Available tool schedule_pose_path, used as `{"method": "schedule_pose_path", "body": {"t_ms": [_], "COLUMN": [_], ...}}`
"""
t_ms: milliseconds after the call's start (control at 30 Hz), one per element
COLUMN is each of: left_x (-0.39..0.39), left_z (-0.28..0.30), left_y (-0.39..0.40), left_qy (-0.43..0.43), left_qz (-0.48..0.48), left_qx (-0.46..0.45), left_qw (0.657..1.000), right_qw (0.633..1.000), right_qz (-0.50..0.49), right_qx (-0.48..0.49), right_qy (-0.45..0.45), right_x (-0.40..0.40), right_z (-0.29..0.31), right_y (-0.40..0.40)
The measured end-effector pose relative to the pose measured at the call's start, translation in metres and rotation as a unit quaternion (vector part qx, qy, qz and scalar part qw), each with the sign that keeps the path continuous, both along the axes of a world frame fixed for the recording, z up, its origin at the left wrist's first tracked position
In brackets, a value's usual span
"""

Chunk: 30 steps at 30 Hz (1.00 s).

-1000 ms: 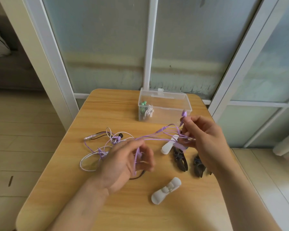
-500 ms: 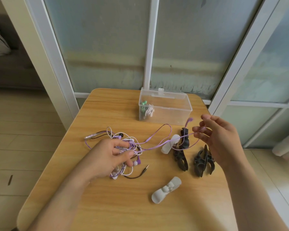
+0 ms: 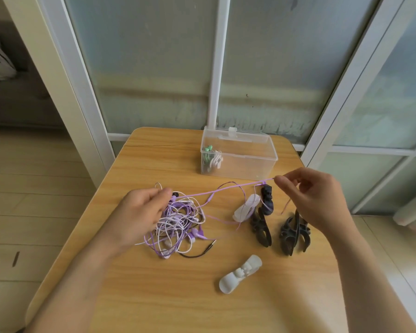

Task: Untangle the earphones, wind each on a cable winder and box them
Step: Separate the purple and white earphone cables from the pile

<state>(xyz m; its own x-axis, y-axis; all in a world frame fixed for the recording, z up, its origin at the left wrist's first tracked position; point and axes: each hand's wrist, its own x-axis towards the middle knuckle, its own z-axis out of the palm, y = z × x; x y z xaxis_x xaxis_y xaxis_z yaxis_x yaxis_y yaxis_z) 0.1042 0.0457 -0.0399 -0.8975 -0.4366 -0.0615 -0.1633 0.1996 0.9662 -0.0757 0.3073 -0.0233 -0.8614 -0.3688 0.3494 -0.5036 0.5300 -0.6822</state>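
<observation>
On the light wooden desk (image 3: 135, 296) lies a loose knot of thin purple, white and black earphone cords (image 3: 178, 222), and the left hand (image 3: 139, 212) rests on its left side, fingers curled into the strands. The right hand (image 3: 310, 191) pinches one thin purple cable (image 3: 226, 188) between thumb and forefinger, holding it taut above the desk from the knot across to the fingers.

These cords look light, limp and springy, so I'd expect them to snag rather than slide; a hard tug would likely tighten the knot. The better hold seems to be the cord itself near a free end, not the small earbuds.

I count five loose winders: two white rubbery ones, one beside the taut cable (image 3: 246, 207) and one near the front (image 3: 240, 275), and three black ones (image 3: 296, 233) between them. One clear plastic lidded box (image 3: 250, 150) stands at the back, holding one green earphone already wound on a white winder (image 3: 211, 159). How many earphones make up the knot I cannot tell.
</observation>
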Motion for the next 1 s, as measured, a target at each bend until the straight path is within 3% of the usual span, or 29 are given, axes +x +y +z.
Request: {"method": "schedule_pose_path", "body": {"t_ms": [133, 200, 300, 367, 500, 700, 833, 1000], "left_x": [0.003, 0.005, 0.006, 0.005, 0.001, 0.004, 0.004, 0.008], "left_z": [0.008, 0.009, 0.008, 0.007, 0.004, -0.002, -0.005, -0.003], "left_y": [0.004, 0.004, 0.011, 0.02, 0.035, 0.022, 0.021, 0.023], "left_qy": [0.074, 0.084, 0.083, 0.077, 0.054, 0.015, -0.016, -0.011], "left_qz": [-0.003, -0.032, -0.085, -0.118, -0.172, -0.213, -0.248, -0.313], "left_qx": [0.069, 0.076, 0.102, 0.116, 0.134, 0.1, 0.089, 0.111], "left_qw": [0.995, 0.993, 0.988, 0.983, 0.975, 0.972, 0.964, 0.943], "right_qw": [0.998, 0.999, 0.985, 0.965, 0.949, 0.948, 0.96, 0.953], "right_qz": [-0.024, 0.0, 0.161, 0.257, 0.315, 0.303, 0.257, 0.157], "right_qx": [0.056, 0.019, -0.06, -0.055, -0.027, -0.052, -0.085, -0.223], "right_qy": [0.01, 0.03, 0.023, 0.011, -0.015, -0.086, -0.072, -0.129], "right_x": [-0.003, 0.007, 0.039, 0.062, 0.08, 0.071, 0.063, 0.048], "right_z": [-0.007, -0.012, -0.013, -0.013, -0.019, -0.019, -0.013, -0.017], "right_y": [-0.001, -0.01, -0.031, -0.046, -0.062, -0.057, -0.05, -0.051]}}
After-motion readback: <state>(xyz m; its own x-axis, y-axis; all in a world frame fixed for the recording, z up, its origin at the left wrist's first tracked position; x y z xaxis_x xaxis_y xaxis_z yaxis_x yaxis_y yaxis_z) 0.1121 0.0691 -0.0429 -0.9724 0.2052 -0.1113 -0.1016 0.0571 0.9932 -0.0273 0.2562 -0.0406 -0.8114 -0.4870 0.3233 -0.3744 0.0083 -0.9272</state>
